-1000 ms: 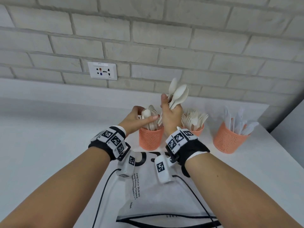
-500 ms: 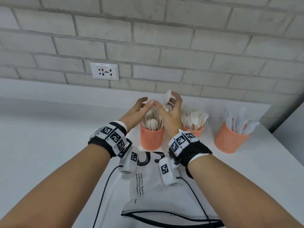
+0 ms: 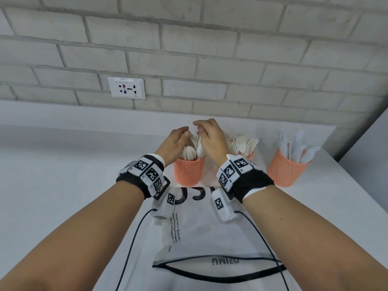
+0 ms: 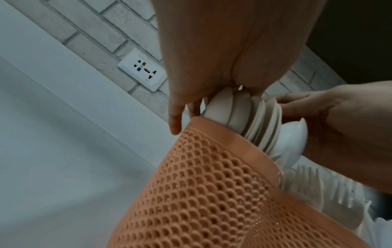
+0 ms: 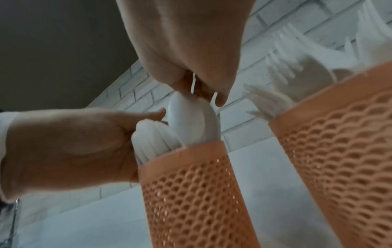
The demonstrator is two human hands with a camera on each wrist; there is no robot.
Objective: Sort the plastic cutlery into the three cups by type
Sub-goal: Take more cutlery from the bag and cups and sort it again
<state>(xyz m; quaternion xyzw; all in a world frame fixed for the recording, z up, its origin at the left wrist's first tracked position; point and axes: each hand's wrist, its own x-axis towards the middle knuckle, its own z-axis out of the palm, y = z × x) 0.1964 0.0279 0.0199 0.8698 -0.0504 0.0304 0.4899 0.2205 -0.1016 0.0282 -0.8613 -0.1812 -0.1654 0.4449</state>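
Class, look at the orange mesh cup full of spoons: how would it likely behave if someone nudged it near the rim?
The spoon cup looks tall and narrow, so it would probably tip. The spoons rise above its rim, likely making it top-heavy. Thin mesh plastic suggests a light cup.

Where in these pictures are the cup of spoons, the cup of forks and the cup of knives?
spoon cup [image 3: 187, 174], head view, on its mesh wall.
fork cup [image 5: 339, 134], right wrist view, on its mesh wall.
knife cup [image 3: 283, 171], head view, on its mesh wall.

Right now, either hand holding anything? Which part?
Cannot tell. Both the left hand and right hand touch the bowls of the spoons standing in the spoon cup; fingers hidden.
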